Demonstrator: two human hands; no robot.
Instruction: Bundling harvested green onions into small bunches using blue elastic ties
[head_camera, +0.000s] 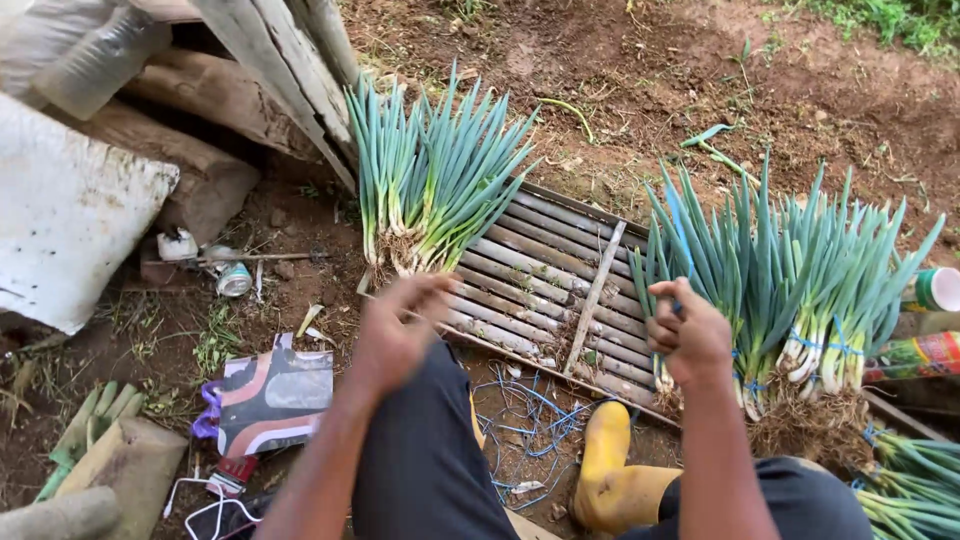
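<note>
A slatted wooden rack (540, 275) lies on the dirt. Green onion bunches (800, 290) stand at its right edge, an untied bunch (425, 185) at its far-left corner. The right hand (690, 335) is clenched against the bunches; the blurred left hand (395, 335) has curled fingers, hold unclear.

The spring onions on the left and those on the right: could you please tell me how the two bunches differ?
The left bunch lies loose and fanned, with no tie visible; the right bunch is bound with blue ties. The left bunch lies beyond the left hand, apparently untouched; the right hand grips the right bunch. Both are green, with white bases and roots.
</note>
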